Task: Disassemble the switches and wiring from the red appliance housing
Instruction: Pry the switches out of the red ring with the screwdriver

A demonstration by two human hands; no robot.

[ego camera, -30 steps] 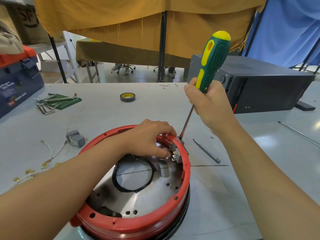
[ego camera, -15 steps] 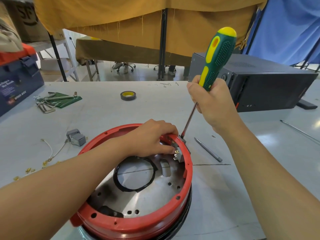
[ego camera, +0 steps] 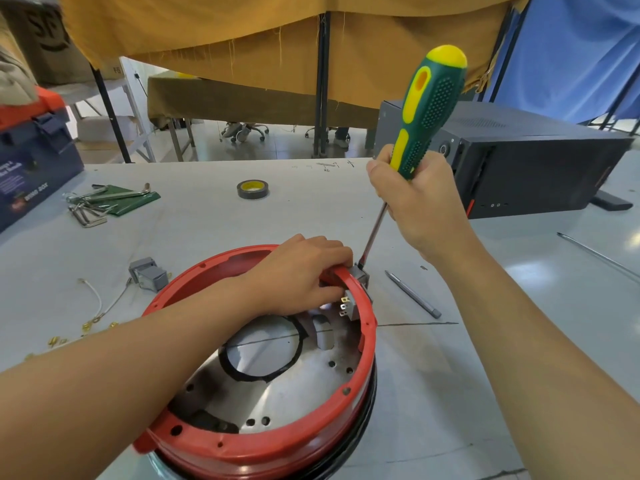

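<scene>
While the red housing (ego camera: 263, 441) sat on the grey counter (ego camera: 450, 393) with its open side up, the person's left hand (ego camera: 301, 271) curled over its far rim, fingers wrapped around the red edge and touching the grey switch (ego camera: 351, 304) mounted there. That switch sat in the rim on the housing's far right side, brass terminals facing inward. The right hand (ego camera: 415, 202) gripped the green and yellow screwdriver (ego camera: 424, 112) around the lower part of its handle, fingers closed tight. The tool stood tilted, handle leaning away to the right, and its shaft ran down to the outer face of the switch, tip touching it at the rim.

Inside the housing lay a shiny metal plate (ego camera: 287, 396) with a round hole ringed in black. To the left of the housing, a loose grey switch (ego camera: 148, 273) lay on the counter, with thin wires (ego camera: 100, 306) and small brass connectors just beyond it. Just right of the housing lay a slim metal bit (ego camera: 414, 294). Beyond the housing sat a roll of black tape (ego camera: 252, 189), and farther left some hex keys (ego camera: 104, 199) on a green pouch. A dark box (ego camera: 519, 168) stood behind the right hand.
</scene>
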